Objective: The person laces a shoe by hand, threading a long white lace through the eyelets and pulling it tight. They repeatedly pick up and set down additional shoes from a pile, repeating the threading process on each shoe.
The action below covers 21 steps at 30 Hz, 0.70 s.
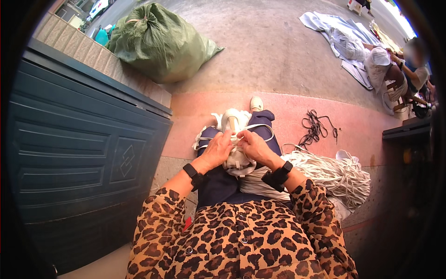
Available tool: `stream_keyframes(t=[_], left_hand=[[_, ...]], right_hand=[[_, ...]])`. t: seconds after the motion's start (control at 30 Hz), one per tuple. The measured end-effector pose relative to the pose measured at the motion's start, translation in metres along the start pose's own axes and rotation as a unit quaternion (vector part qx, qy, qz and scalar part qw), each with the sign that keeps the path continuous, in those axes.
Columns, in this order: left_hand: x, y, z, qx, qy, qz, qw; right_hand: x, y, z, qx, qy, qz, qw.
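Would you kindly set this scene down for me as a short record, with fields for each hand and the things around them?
left hand: fingertips at the white fabric bundle; exact grip too small to tell
right hand: fingertips at the same bundle, close to the left hand
bundle position: over the dark trousers
right side: pale cord heap; beyond it, loose dark cord on the pink floor strip
left side: dark blue door
far left: tied green sack
far right: another person, seated
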<state>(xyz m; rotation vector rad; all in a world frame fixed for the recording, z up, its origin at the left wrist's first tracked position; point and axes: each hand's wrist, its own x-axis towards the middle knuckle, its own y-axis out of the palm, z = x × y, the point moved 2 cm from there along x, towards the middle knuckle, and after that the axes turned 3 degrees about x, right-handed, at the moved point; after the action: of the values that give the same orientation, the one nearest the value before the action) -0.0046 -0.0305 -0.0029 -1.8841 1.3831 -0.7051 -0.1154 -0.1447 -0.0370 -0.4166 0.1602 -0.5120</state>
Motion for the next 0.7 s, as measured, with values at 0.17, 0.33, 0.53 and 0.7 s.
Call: stream_keyframes(t=[0.17, 0.33, 0.53, 0.7], left_hand=[[-0.006, -0.028, -0.013, 0.213, 0.092, -0.008, 0.973], [-0.030, -0.037, 0.000, 0.268, 0.065, 0.041, 0.960], [-0.035, -0.049, 0.016, 0.145, -0.042, -0.025, 0.988], [-0.057, -0.111, 0.059, -0.549, -0.233, -0.276, 0.754]], right_hand=[[0.019, -0.029, 0.005, -0.172, -0.152, -0.065, 0.971], [0.031, -0.030, -0.003, -0.285, -0.189, 0.048, 0.939], [0.039, -0.038, 0.003, -0.309, -0.229, 0.019, 0.923], [0.034, -0.049, 0.003, -0.362, -0.170, -0.051, 0.915]])
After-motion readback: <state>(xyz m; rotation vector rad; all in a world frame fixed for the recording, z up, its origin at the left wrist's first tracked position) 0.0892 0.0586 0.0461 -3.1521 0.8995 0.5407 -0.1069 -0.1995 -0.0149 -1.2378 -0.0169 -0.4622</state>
